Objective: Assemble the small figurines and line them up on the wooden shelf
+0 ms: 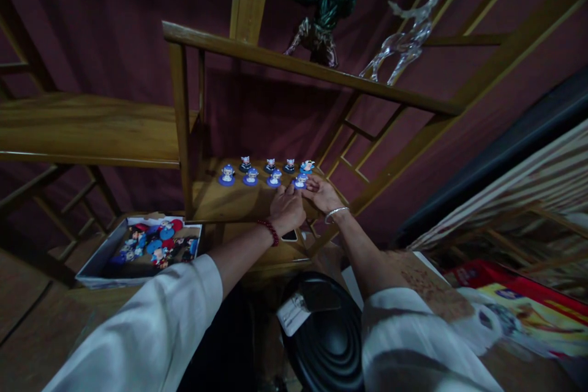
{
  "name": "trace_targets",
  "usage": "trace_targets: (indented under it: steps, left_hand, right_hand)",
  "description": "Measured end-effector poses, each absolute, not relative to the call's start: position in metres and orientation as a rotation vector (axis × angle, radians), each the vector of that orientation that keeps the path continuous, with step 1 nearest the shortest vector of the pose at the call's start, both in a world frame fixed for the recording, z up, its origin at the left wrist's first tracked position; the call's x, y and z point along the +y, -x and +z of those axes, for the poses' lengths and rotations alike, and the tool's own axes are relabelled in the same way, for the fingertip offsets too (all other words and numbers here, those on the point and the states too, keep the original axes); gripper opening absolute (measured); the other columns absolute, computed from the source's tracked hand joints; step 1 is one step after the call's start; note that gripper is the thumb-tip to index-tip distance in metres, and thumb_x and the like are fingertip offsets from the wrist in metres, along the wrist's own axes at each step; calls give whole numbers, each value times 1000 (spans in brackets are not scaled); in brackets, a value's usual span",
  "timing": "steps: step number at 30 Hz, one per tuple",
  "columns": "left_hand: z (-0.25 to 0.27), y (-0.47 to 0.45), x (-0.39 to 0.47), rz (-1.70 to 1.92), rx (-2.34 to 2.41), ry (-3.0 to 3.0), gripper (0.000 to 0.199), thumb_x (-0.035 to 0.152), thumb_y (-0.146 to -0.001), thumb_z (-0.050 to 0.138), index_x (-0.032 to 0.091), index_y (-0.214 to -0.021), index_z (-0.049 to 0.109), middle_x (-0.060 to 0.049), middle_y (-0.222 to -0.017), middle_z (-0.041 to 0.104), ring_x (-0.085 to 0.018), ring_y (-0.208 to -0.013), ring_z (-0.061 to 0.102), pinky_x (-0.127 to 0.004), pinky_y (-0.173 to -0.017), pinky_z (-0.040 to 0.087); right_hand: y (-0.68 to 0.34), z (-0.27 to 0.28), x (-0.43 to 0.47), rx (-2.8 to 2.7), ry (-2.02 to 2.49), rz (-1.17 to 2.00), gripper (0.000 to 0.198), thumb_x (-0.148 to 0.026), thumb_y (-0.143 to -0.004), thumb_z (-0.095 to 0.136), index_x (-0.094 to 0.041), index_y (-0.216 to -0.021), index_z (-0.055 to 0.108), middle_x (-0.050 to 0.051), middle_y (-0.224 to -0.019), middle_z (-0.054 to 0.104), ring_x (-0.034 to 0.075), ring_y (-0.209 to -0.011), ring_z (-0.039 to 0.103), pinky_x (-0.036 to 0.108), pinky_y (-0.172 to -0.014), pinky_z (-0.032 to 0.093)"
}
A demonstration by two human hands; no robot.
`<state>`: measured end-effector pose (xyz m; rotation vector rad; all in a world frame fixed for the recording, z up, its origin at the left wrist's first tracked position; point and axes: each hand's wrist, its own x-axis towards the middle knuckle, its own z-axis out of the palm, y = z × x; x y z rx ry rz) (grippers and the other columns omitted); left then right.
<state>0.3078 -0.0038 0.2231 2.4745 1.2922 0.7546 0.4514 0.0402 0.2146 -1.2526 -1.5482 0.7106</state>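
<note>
On the middle wooden shelf, small figurines stand upright in two rows. The front row has several blue-and-white ones on round blue bases, among them a figurine at the left end. Behind them are dark-based figurines and a light-blue one at the back right. My left hand and my right hand meet at the rightmost front figurine. The left fingers close in at its base from the front left; the right fingers and thumb pinch it from the right. My palms hide the shelf edge there.
An open box with jumbled figurines sits low at the left. A dark green statue and a clear deer figure stand on the upper shelf. Below my arms is a black round stool with a card on it. A phone lies beneath the shelf.
</note>
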Motion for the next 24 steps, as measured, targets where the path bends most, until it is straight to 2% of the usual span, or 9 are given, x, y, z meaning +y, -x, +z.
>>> trace_targets:
  steps: [5,10,15,24]
  left_hand:
    - [223,-312,2,794,1334,-2464,41,15,-73,42,5,-112,50,-16,-112,54,-24,-101,44,-35,-89,31]
    - [221,-314,6,773,1380,-2421,36,16,-74,41,4,-106,54,-18,-110,53,-26,-102,43,-36,-86,33]
    - [224,-315,5,755,1417,-2472,35,17,-74,41,2,-102,55,-18,-107,54,-26,-100,43,-36,-88,32]
    - [223,-318,7,700,1486,-2482,33,21,-75,43,7,-103,53,-14,-110,53,-24,-101,42,-36,-88,34]
  right_hand:
    - [-455,212,54,-1525,1235,787,42,-24,-50,74,-21,-87,55,1,-81,64,18,-86,60,39,-89,46]
    - [-459,207,66,-1539,1263,784,48,-29,-48,75,-20,-89,53,1,-84,63,18,-92,58,40,-92,43]
    - [-463,200,74,-1564,1213,864,53,-34,-47,75,-20,-92,51,0,-81,63,17,-88,59,39,-93,41]
    - [-468,196,80,-1649,1207,879,49,-37,-53,73,-21,-94,51,-1,-82,63,16,-86,59,35,-91,41]
